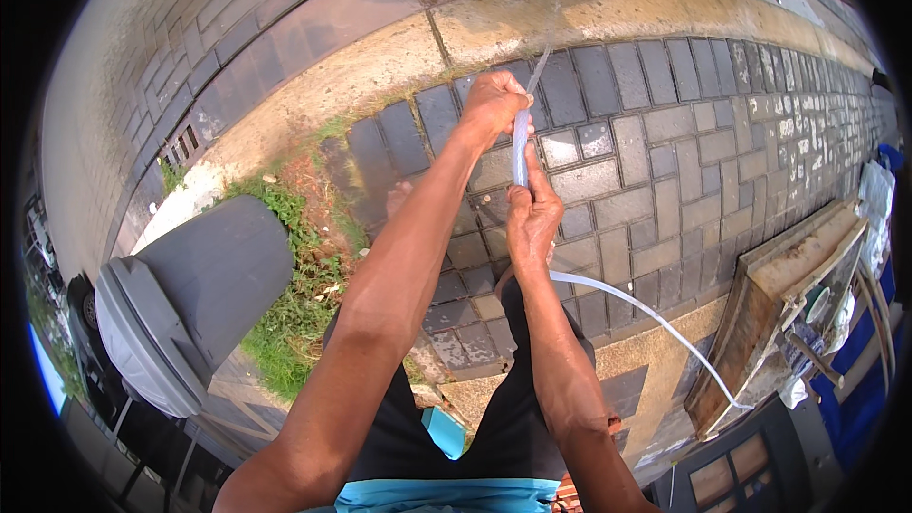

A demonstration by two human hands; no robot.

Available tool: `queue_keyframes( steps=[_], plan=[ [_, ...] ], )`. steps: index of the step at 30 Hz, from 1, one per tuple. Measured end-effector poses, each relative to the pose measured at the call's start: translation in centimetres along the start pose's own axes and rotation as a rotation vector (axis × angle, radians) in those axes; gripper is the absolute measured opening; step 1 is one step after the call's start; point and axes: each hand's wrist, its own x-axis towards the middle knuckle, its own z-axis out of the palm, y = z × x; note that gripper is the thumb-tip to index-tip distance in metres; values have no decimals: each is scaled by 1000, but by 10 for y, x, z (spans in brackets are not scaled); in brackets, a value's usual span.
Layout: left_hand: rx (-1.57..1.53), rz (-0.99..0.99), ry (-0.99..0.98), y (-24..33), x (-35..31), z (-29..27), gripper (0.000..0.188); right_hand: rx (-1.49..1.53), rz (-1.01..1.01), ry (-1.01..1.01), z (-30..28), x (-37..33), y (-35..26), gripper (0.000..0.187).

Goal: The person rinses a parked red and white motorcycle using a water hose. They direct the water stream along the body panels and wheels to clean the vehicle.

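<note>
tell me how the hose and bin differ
The hose is pale and curved; the bin is grey and lidded. The hose is long and thin, the bin bulky. The left hand and right hand hold the hose; neither touches the bin. Both are outdoors.

The left hand (496, 106) covers part of the hose (520, 154) near its far end, the right hand (534, 216) and right forearm (560, 361) hide another stretch, and the water (542, 66) leaving it blurs toward the kerb (503, 30). On the right, the hose runs out of sight beside a wooden box (760, 287), whose jumbled contents (817, 306) are hard to tell. Both arms (389, 294) hide parts of the legs (494, 418) and are cut off by the near edge, while things (85, 318) left of the bin (233, 256) are too small and dark to name.
</note>
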Motion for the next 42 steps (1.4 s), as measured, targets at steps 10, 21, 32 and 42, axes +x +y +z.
queue_keyframes(
  steps=[10, 21, 32, 42],
  plan=[
    [52, 36, -42, 5, 1, 33, 11, 105, 18, 71, -12, 3, 8, 57],
    [95, 153, -96, -3, -6, 76, 8, 141, 23, 186, -28, 5, 16, 57],
    [215, 146, -256, 3, -3, 100, 18, 215, 61, 259, -51, 8, 14, 59],
    [386, 245, -205, -2, -8, 127, 24, 243, 136, 288, -67, 9, 3, 60]
  ],
)
